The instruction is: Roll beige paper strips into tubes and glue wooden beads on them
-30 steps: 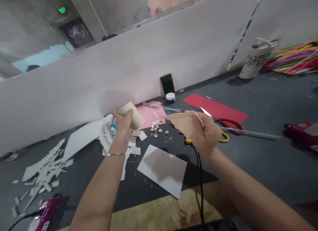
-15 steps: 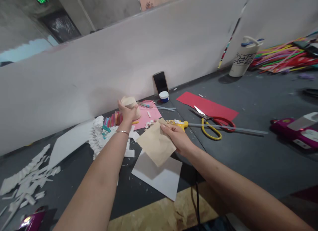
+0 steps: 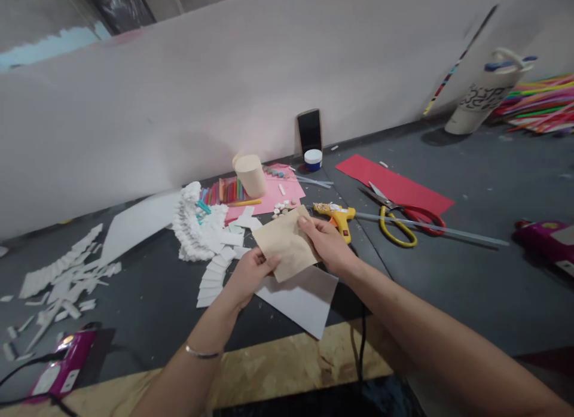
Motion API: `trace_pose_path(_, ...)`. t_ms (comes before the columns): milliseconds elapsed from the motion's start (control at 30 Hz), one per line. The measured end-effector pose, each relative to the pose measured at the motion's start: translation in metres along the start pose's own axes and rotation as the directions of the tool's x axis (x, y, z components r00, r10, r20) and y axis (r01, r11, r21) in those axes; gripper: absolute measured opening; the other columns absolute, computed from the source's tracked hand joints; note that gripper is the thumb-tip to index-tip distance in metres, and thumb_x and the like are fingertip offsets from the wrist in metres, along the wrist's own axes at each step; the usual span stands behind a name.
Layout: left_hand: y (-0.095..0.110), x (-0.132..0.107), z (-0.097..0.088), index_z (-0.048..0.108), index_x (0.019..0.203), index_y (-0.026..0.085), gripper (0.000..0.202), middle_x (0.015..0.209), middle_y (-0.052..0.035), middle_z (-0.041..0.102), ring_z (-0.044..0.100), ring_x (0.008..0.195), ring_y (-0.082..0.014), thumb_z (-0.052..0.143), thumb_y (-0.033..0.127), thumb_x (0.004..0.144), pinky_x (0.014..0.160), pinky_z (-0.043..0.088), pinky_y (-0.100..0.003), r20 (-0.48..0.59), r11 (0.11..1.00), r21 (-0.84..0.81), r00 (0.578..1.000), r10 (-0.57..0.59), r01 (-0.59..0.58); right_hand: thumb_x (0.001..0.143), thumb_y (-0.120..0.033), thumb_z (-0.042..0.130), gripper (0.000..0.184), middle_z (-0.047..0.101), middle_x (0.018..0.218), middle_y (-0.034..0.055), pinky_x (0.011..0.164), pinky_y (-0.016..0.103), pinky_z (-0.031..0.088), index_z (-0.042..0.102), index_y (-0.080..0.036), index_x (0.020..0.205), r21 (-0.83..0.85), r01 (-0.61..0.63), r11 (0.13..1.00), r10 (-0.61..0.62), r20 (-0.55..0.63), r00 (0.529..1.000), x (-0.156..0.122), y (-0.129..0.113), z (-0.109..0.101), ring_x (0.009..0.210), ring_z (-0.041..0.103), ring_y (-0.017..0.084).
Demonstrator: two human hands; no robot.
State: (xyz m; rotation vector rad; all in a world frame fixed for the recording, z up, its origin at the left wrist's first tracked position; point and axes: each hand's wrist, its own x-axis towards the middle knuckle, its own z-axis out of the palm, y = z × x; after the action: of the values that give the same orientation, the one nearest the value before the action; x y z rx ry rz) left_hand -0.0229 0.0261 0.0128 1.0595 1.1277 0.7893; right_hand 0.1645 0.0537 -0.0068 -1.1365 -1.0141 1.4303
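Standing near, I see a dark grey surface [image 3: 448, 297] with a wooden strip [image 3: 287, 372] along the front and a long white panel [image 3: 179, 106] behind. Above the panel, at the left, a grey wall [image 3: 27, 10] with a light blue patch shows.

Two hands are at work with one brown sheet [image 3: 287, 249]. The grip of the left hand [image 3: 253, 273] is closed on its lower left edge; that of the right hand [image 3: 329, 243] pinches its right side, the thumb on top. The sheet is over part of one white card [image 3: 300, 300]; whether they touch, I cannot tell.

I count one glue gun [image 3: 338, 216], one pair of scissors [image 3: 390, 210] partly over one red sheet [image 3: 403, 186], one roll [image 3: 251, 174] beside the pastels [image 3: 226, 191], one phone [image 3: 310, 130] leaning on the panel, one jar [image 3: 313, 161] before it, and one cup [image 3: 484, 100]. Two purple devices [image 3: 67, 363] lie far apart, left and right. The white scraps [image 3: 67, 285] are too many for counting.
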Motion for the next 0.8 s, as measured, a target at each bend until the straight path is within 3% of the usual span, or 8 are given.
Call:
trace_pose_path(200,-0.002,0.007,-0.015,0.073,0.096,0.013,0.046,0.089,-0.0091,0.076,0.069,0.077,-0.0219,0.08,0.045,0.064,0.076,0.052,-0.034,-0.027,0.996,-0.09,0.999,-0.021,0.019,0.083,-0.056,0.057,0.042,0.061,0.066,-0.0003,0.054,0.024,0.039,0.064,-0.016,0.072,-0.358,0.107,0.928,-0.065,0.128,0.99,0.001,-0.008,-0.017,0.061,0.054,0.013)
trace_pose_path(400,-0.011,0.005,-0.023,0.074,0.093,0.013,0.042,0.082,-0.0081,0.076,0.069,0.072,-0.0206,0.078,0.046,0.067,0.072,0.052,-0.031,-0.047,0.993,-0.115,0.998,-0.042,0.037,0.077,-0.04,0.07,0.031,0.073,0.092,0.0031,0.073,0.028,0.051,0.071,-0.017,0.098,-0.25,0.054,0.967,0.043,0.368,0.929,0.006,-0.01,-0.03,0.085,0.066,0.018)
trace_pose_path(667,-0.015,0.003,-0.025,0.074,0.093,0.017,0.033,0.087,-0.0068,0.075,0.068,0.078,-0.0203,0.079,0.034,0.066,0.075,0.051,-0.031,-0.038,0.973,-0.227,0.998,-0.041,0.031,0.077,-0.036,0.07,0.026,0.071,0.083,0.0006,0.063,0.026,0.05,0.073,-0.019,0.097,-0.242,-0.008,0.97,0.105,0.39,0.915,0.007,-0.011,-0.04,0.069,0.063,0.013)
trace_pose_path(800,-0.017,0.005,-0.027,0.074,0.082,0.02,0.018,0.075,-0.003,0.072,0.063,0.067,-0.0165,0.074,0.03,0.067,0.06,0.046,-0.025,-0.094,0.978,-0.203,0.993,-0.066,0.046,0.077,-0.03,0.067,0.016,0.069,0.073,-0.0009,0.056,0.024,0.049,0.074,-0.022,0.089,-0.257,-0.026,0.966,0.125,0.376,0.918,0.005,-0.014,-0.043,0.058,0.058,0.01)
